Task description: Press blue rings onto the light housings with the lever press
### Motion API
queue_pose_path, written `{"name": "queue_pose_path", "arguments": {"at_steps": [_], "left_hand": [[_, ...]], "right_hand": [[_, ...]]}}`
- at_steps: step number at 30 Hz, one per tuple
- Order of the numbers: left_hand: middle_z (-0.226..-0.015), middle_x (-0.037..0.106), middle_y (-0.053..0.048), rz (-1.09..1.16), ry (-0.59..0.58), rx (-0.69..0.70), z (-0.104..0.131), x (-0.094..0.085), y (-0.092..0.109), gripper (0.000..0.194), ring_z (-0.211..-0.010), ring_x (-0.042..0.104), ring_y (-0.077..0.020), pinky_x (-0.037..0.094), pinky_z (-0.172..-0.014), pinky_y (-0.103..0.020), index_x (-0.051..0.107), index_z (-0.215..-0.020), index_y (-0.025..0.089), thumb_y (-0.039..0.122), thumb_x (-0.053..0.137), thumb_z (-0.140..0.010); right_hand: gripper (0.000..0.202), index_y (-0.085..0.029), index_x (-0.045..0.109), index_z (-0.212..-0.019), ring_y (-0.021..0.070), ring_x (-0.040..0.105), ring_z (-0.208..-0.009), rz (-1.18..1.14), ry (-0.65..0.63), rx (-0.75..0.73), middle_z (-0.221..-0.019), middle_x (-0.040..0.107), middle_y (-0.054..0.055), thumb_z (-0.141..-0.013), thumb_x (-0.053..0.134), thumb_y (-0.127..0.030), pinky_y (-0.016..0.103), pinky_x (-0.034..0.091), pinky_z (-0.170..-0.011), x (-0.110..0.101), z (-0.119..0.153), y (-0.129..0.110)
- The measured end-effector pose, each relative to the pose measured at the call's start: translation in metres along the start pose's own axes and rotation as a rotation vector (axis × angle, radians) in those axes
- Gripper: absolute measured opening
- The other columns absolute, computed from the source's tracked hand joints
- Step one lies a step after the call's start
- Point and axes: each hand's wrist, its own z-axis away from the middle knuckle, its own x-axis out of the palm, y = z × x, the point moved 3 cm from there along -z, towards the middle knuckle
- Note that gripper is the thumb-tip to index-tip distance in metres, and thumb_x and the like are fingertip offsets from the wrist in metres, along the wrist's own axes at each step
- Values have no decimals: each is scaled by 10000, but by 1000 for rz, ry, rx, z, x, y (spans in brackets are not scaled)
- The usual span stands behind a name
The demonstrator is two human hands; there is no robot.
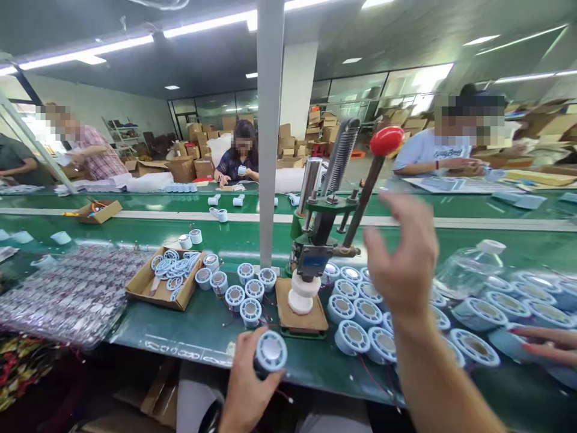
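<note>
My left hand (246,376) grips a light-blue round housing (271,350) with a silvery disc in its top, at the bench's front edge. A thin wire with a white end hangs beneath. Raised beside the lever of a green hand press, my right hand (403,252) is slightly blurred, thumb and fingers apart, holding nothing. The lever (367,192) slants upward to a red ball knob (386,141). Under the ram of the press (315,240) sits a white spool-shaped block (301,294) on a brown pad (283,300).
Similar housings (354,337) crowd the bench right of the press; several stand left. A carton (180,294) holds light-blue rings beside wrapped parts (67,300). A clear plastic bottle (469,267) lies behind another person's hand (552,343). A grey post (267,150) rises behind. Co-workers sit across.
</note>
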Motion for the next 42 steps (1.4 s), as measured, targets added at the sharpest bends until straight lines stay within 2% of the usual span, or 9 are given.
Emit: {"name": "queue_pose_path", "arguments": {"at_steps": [2, 4, 8, 13, 19, 21, 29, 35, 42], "left_hand": [[-1235, 592, -122, -95, 184, -52, 2, -33, -27, 529, -1179, 557, -304, 436, -1061, -496, 598, -1258, 197, 268, 658, -737], [-1207, 611, -148, -182, 315, -89, -8, -56, -50, 519, -1169, 556, -331, 435, -1050, -533, 602, -1233, 161, 338, 634, -747], [-1275, 596, -174, -251, 306, -53, -33, -66, -71, 602, -1235, 520, -342, 416, -1078, -546, 548, -1300, 122, 359, 615, -751], [-1420, 510, -156, -278, 188, 49, -51, -71, -61, 614, -1348, 445, -303, 358, -1141, -548, 426, -1450, 170, 409, 526, -893], [-1486, 479, -92, -285, -198, 242, -100, -70, -44, 432, -1426, 366, -246, 252, -1218, -527, 608, -1313, 220, 285, 413, -933], [-1429, 538, -97, -250, -240, 257, -105, -67, -46, 401, -1394, 415, -243, 281, -1209, -514, 663, -1226, 208, 272, 404, -927], [-1181, 675, -123, 151, 58, 65, -85, -72, -63, 459, -1139, 621, -253, 423, -1095, -491, 601, -1239, 178, 352, 510, -825], [-1063, 701, -94, 541, 279, -238, -74, -73, -70, 486, -1035, 660, -259, 493, -1002, -410, 633, -1057, 162, 376, 688, -623], [-1169, 702, -73, 668, 214, -398, -77, -70, -66, 585, -1124, 639, -290, 529, -978, -362, 659, -1051, 178, 588, 719, -639]], "right_hand": [[371, -229, 545, -1298, 212, 586, -1112, -151, -53, -30, -1157, 619, 81, -944, 467, -148, 401, 503, -978, 18, 77, -24], [386, -214, 573, -1261, 226, 602, -1048, -214, -335, 2, -1143, 606, 104, -887, 511, -138, 374, 550, -892, 55, 144, -46], [626, -245, 540, -1377, 325, 522, -1168, -44, -727, 99, -1294, 516, 150, -772, 649, -128, 488, 512, -956, 125, 209, -71], [645, -266, 521, -1404, 370, 456, -1250, 72, -846, 153, -1407, 425, 169, -790, 701, -181, 507, 473, -989, 154, 210, -74], [383, -183, 616, -1213, 345, 456, -1276, 51, -905, 187, -1393, 452, 173, -836, 677, -221, 471, 460, -1021, 154, 210, -81], [394, -166, 612, -1191, 350, 439, -1306, 37, -946, 171, -1420, 436, 177, -823, 713, -265, 475, 451, -1038, 153, 208, -84], [1052, -205, 403, -1446, 428, 523, -1239, 8, -1138, -48, -1528, 269, 274, -592, 877, -595, 553, 509, -933, 166, 193, -97], [836, -278, 499, -1318, 369, 685, -967, -24, -1141, -224, -1520, 279, 247, -668, 736, -747, 504, 583, -722, 172, 195, -104], [622, -353, 479, -1300, 281, 689, -930, -57, -988, -249, -1504, 263, 161, -804, 634, -694, 426, 606, -626, 157, 194, -92]]}}
